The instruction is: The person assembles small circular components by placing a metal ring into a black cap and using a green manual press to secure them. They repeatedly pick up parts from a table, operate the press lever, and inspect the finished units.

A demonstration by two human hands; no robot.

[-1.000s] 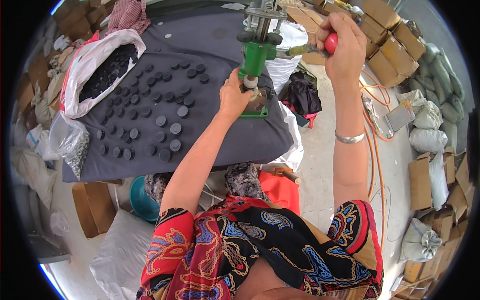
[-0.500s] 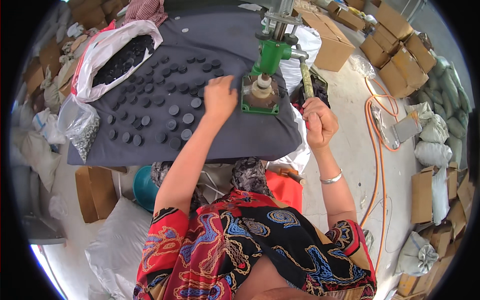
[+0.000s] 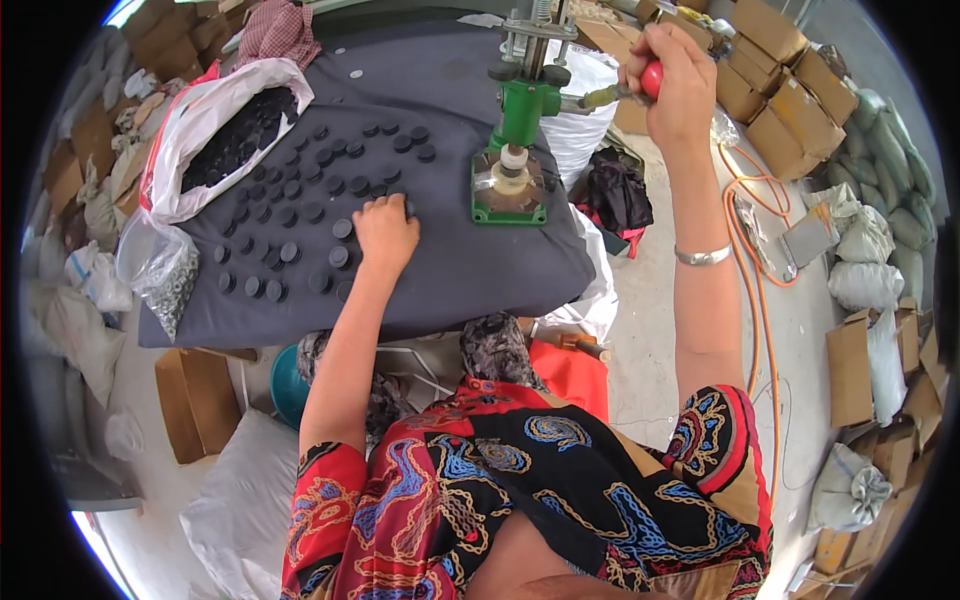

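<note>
My right hand (image 3: pixel 680 85) is wrapped around the red ball knob (image 3: pixel 652 79) at the end of the lever of a green hand press (image 3: pixel 522 115). That lever sticks out sideways to the right, raised. On the press's base, a pale round die (image 3: pixel 510 175) sits beneath the ram. To the left of the press, my left hand (image 3: pixel 387 235) is low over the dark cloth, fingers curled together. A dark rounded edge shows at its fingertips, apparently a black disc. Several black discs (image 3: pixel 314 212) lie spread on the cloth around it; the hand hides some.
An open white sack (image 3: pixel 165 170) of black pieces and a clear bag of small metal parts (image 3: pixel 170 275) are on the table's left. Right of the table are cardboard boxes (image 3: pixel 800 130), an orange hose (image 3: pixel 757 300) and a dark bag (image 3: pixel 617 190).
My right hand has swung the lever up from beside the press base. My left hand has moved back from near the base, down and left onto the discs. The view has shifted slightly.
</note>
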